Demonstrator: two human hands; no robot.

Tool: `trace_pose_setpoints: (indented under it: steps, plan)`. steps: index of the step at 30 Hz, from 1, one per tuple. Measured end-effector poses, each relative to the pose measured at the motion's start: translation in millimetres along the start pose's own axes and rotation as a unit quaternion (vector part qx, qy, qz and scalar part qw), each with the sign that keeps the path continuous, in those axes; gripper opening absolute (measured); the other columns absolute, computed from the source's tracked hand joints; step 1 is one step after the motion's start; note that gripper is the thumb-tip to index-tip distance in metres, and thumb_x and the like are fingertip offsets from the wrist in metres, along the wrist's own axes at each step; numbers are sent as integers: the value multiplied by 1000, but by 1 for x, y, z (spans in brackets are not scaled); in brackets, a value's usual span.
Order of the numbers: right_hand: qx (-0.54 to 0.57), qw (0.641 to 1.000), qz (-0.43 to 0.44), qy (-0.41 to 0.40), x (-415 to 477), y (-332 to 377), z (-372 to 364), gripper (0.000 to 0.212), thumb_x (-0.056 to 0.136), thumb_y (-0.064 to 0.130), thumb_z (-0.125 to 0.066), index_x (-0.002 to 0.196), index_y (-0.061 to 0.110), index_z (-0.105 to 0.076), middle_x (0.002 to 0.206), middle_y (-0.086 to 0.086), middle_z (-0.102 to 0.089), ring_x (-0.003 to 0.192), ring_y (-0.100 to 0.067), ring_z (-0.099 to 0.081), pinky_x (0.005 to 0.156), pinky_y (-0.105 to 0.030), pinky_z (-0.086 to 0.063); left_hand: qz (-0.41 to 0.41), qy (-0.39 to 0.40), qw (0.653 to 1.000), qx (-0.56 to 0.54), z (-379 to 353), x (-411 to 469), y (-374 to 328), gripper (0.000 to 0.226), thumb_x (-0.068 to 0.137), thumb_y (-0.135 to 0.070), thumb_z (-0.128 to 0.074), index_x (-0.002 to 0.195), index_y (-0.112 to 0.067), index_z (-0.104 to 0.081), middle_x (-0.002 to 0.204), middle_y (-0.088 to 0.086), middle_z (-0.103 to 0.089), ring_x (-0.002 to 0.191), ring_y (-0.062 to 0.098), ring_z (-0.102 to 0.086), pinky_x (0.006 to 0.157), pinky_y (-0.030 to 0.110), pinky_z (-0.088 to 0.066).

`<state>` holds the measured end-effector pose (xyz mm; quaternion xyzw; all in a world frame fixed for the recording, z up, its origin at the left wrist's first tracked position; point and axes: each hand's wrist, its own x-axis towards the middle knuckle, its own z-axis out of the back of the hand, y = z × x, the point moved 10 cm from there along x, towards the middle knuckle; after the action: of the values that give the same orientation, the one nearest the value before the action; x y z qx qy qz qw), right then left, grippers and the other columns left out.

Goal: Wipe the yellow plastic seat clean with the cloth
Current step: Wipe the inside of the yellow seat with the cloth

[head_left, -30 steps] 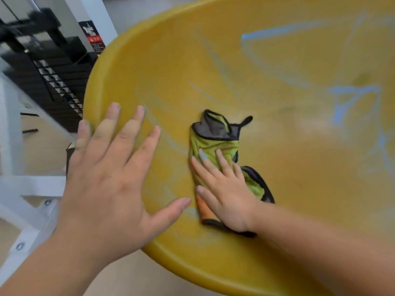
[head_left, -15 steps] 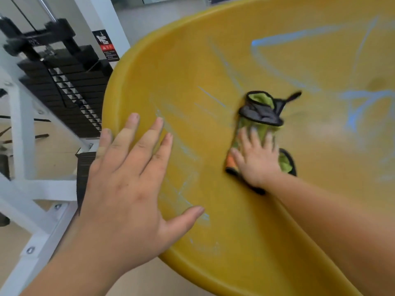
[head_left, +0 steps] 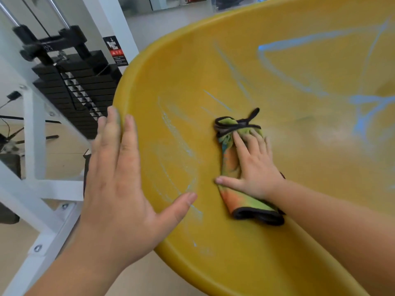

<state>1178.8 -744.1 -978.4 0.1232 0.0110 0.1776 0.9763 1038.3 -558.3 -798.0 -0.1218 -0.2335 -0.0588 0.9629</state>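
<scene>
Since right hand (head_left: 254, 167) pushed cloth (head_left: 228, 165) inward | fingers (head_left: 239, 144) straight, pressing it | left hand (head_left: 115, 184) flat, bracing seat (head_left: 192, 71) | blue streaks (head_left: 363, 107) beyond fingertips remain

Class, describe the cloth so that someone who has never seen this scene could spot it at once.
Start at the big yellow seat that fills most of the view. Near its middle, the right hand presses flat on a folded cloth. It is the only fabric there: green and orange with a black edge, unlike the pale blue smears around it.
</scene>
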Motion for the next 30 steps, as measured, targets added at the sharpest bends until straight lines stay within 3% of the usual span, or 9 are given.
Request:
trace_pose_setpoints:
  steps: [4,9,11,15,17,19,25,28,30]
  plan:
    - [82,996,-36,-28,25,26,0,109,79,87,2,160,15,3,168,-13,9,153,-36,17,124,-54,0,-13,-2,1000,-20,-2,2,2,116,76,-78,-47,157,-5,-8,166,10,0,153,23,1,122,27,2]
    - [169,976,133,-27,-68,90,5,76,100,66,1,160,26,-20,168,-4,-13,156,-23,-2,125,-43,-9,-24,-2,997,-67,-1,2,2,116,78,-80,-43,155,0,-10,165,14,-2,153,26,-1,123,35,-4]
    - [166,973,159,8,-97,81,-3,65,101,66,-2,158,41,-20,168,8,-9,155,-14,0,124,-37,-7,-28,1,997,-76,-1,2,2,117,78,-81,-41,155,1,-10,165,15,-2,153,27,-1,123,37,-5]
    - [36,999,-15,-16,-35,13,-11,87,88,77,11,159,36,-16,169,-2,3,155,-31,11,124,-56,-4,-28,9,997,-71,-3,2,3,129,69,-87,-47,155,0,-8,165,15,-1,153,26,0,123,37,-5]
    - [65,990,-120,-31,14,-9,-7,75,96,70,-5,160,32,-13,169,-8,7,154,-38,10,123,-57,1,-25,14,996,-89,-3,2,4,137,63,-93,-45,155,1,-6,165,14,0,153,25,1,124,36,-4]
    - [132,978,-148,-65,46,-2,3,64,103,60,-19,160,31,-16,169,-9,7,154,-38,6,124,-54,-3,-24,21,993,-109,-3,2,4,142,59,-98,-39,155,1,-3,165,13,1,153,24,3,124,35,-3]
    - [253,954,106,-122,-32,124,31,67,102,61,-18,155,23,-33,167,-5,-12,155,-30,-13,125,-41,-11,-36,21,991,-130,-6,1,6,135,66,-97,-18,154,4,-3,164,18,1,153,27,2,123,44,-5]
    - [285,937,197,-33,-95,130,23,60,102,65,-14,155,40,-28,164,19,5,154,-5,6,123,-22,1,-38,21,991,-128,-6,1,6,133,67,-96,-17,154,5,-3,164,17,1,153,28,2,123,48,-7]
    - [218,958,189,12,-102,104,6,65,98,72,-7,152,45,-30,163,21,8,154,-4,8,124,-27,-2,-38,25,991,-123,-6,1,6,133,67,-96,-14,154,4,-1,165,15,2,153,26,2,123,47,-6]
